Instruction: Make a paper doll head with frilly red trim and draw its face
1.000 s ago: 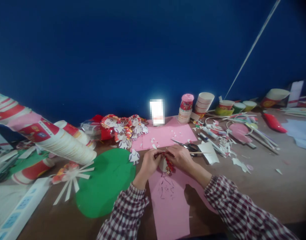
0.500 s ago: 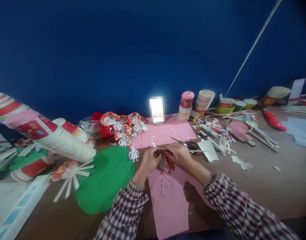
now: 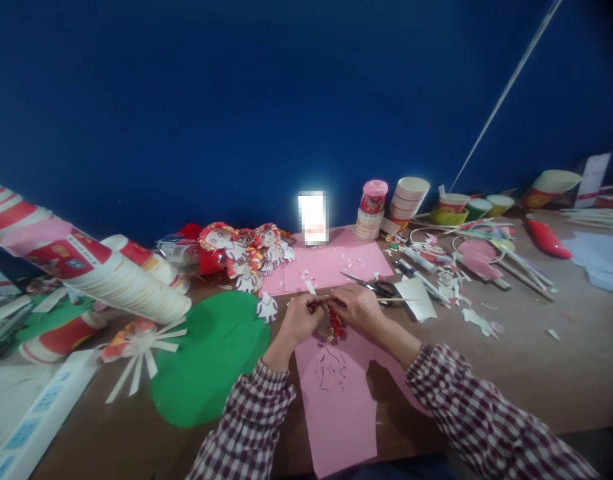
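Observation:
Over a pink paper sheet (image 3: 336,427) with dark pen lines, both my hands meet at a small paper cutout (image 3: 335,327) with a red and yellow fringe. My left hand (image 3: 302,319) pinches its left side, fingers closed. From the other side my right hand (image 3: 359,308) is closed on it too; the fingertips hide much of the piece. A thin wooden stick (image 3: 401,299) pokes out to the right behind my right hand. Scissors (image 3: 373,283) lie just beyond that hand, beside a white paper piece (image 3: 416,298). A white paper figure (image 3: 267,307) lies left of my left hand.
A green paper shape (image 3: 211,360) lies at left, near a leaning stack of paper cups (image 3: 131,293). Several fringed paper figures (image 3: 243,250) are grouped behind. More cups (image 3: 411,200) stand at the back right, with markers (image 3: 426,280) and paper scraps (image 3: 451,283) before them.
The whole view has shifted very slightly. My hands stay in nearly the same place on the fringed cutout, which looks turned a little more edge-on.

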Action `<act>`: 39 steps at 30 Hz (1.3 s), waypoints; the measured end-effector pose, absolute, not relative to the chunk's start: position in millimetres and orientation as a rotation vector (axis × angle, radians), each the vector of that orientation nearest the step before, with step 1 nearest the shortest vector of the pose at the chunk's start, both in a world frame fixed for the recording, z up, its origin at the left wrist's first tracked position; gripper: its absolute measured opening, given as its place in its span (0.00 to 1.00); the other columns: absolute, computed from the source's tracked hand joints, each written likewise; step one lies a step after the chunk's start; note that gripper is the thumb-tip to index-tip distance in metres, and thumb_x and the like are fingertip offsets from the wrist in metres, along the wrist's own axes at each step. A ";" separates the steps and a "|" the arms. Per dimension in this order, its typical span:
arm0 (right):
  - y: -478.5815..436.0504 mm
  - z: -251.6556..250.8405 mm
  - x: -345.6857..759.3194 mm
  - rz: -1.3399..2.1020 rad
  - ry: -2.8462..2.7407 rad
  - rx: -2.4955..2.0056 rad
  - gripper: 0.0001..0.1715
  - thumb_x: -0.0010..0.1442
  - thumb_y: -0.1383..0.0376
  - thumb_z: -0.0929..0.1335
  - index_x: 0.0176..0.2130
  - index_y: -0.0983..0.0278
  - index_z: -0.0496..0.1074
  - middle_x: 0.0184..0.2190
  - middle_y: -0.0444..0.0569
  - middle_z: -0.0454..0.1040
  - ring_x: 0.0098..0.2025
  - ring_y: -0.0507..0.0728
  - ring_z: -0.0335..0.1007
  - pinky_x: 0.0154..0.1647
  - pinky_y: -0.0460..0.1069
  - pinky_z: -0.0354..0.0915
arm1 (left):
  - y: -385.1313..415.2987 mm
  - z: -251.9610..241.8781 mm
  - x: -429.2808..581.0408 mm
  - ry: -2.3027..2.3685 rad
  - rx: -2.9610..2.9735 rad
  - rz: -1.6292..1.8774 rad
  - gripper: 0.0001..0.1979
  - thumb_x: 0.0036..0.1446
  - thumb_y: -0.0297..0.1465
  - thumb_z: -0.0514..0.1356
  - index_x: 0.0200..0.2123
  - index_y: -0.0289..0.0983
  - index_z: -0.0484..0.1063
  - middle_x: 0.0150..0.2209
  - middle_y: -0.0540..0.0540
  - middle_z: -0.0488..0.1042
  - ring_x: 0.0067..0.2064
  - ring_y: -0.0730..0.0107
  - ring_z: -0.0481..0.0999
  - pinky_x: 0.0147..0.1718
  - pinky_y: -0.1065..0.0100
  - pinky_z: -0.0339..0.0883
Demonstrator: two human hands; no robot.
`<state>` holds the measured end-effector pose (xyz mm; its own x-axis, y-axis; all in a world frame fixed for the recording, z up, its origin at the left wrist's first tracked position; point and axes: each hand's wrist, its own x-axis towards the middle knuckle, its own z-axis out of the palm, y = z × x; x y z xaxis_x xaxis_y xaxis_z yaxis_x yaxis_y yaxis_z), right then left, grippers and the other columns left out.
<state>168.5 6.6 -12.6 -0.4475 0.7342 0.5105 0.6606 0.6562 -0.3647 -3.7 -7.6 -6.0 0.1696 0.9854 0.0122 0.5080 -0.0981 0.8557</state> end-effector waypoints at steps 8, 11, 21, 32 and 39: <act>6.1 -11.2 169.3 0.157 -2.239 -1.046 0.07 0.59 0.67 0.65 0.30 0.64 0.70 0.28 0.47 0.73 0.33 0.53 0.65 0.36 0.46 0.57 | -6.2 -4.7 -4.7 1.426 1.757 0.826 0.15 0.55 0.34 0.53 0.25 0.31 0.75 0.22 0.49 0.73 0.25 0.74 0.68 0.25 0.75 0.58; 5.6 -12.3 169.6 0.157 -2.250 -1.063 0.07 0.60 0.67 0.65 0.29 0.64 0.70 0.28 0.47 0.73 0.33 0.53 0.65 0.36 0.46 0.57 | -6.5 -5.9 -6.0 1.436 1.773 0.802 0.17 0.55 0.36 0.53 0.24 0.31 0.74 0.20 0.51 0.70 0.24 0.75 0.67 0.23 0.75 0.55; 4.9 -14.3 168.4 0.178 -2.269 -1.085 0.06 0.60 0.66 0.65 0.32 0.64 0.71 0.29 0.47 0.73 0.34 0.54 0.67 0.36 0.46 0.58 | -4.4 -11.2 -7.8 1.361 1.633 0.892 0.13 0.53 0.33 0.57 0.34 0.32 0.78 0.29 0.45 0.78 0.30 0.69 0.74 0.28 0.74 0.63; 5.7 -12.1 168.5 0.236 -2.262 -1.100 0.05 0.59 0.65 0.66 0.34 0.63 0.73 0.29 0.47 0.75 0.32 0.52 0.69 0.32 0.45 0.57 | -6.0 -8.3 -6.8 1.371 1.657 0.906 0.11 0.51 0.27 0.57 0.36 0.32 0.78 0.32 0.43 0.79 0.32 0.67 0.76 0.30 0.72 0.66; 5.9 -10.4 169.2 0.265 -2.280 -1.069 0.04 0.58 0.68 0.66 0.31 0.64 0.71 0.28 0.47 0.74 0.32 0.52 0.68 0.33 0.44 0.58 | -7.1 -0.8 -4.8 1.402 1.658 0.832 0.13 0.49 0.22 0.56 0.36 0.32 0.78 0.32 0.43 0.79 0.32 0.67 0.76 0.31 0.71 0.67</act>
<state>169.2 5.9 -10.4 -0.4957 0.7516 0.4352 0.6320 0.6559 -0.4128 -4.8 -7.1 -0.8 0.1719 0.9851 -0.0095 0.4638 -0.0724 0.8830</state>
